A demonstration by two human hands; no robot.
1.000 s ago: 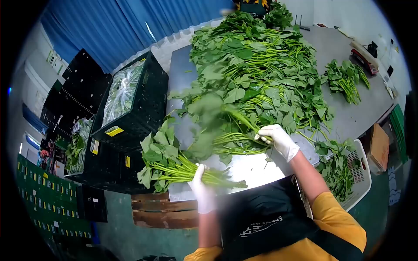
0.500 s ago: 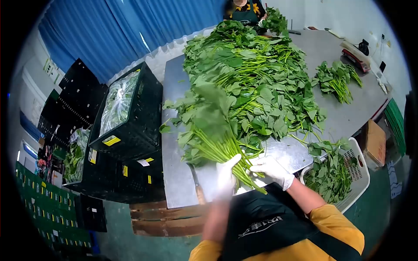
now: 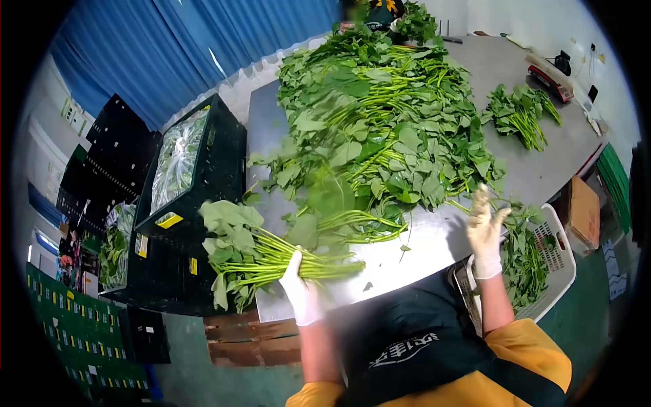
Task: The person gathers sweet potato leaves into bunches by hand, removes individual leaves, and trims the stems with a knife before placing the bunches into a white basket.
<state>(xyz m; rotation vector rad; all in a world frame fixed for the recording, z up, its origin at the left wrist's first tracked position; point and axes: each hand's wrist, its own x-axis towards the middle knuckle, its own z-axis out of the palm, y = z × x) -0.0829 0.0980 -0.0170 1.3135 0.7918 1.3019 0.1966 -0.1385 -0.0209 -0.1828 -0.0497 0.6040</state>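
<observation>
My left hand [image 3: 298,290], in a white glove, is wrapped round the stems of a bunch of leafy greens [image 3: 261,261] at the table's near left edge. The bunch lies sideways, its leaves to the left and cut ends to the right. My right hand [image 3: 485,230], also gloved, is raised with fingers apart and holds nothing. It is near the white plastic basket [image 3: 564,271], which has loose greens in it. Ahead of both hands, a large heap of the same greens [image 3: 386,129] covers the metal table [image 3: 434,247]. Some leaves in front of the heap are blurred.
Dark green crates [image 3: 227,146] stand stacked on the left, the top one holding a plastic-wrapped bag of greens [image 3: 182,159]. A smaller bunch [image 3: 521,119] lies on the right, near a red scale [image 3: 549,83]. A co-worker [image 3: 383,15] stands at the far end.
My left hand has swung the bunch left and turned it sideways. My right hand has let go of the stems and moved right, up towards the basket. The knife on the table is now hidden.
</observation>
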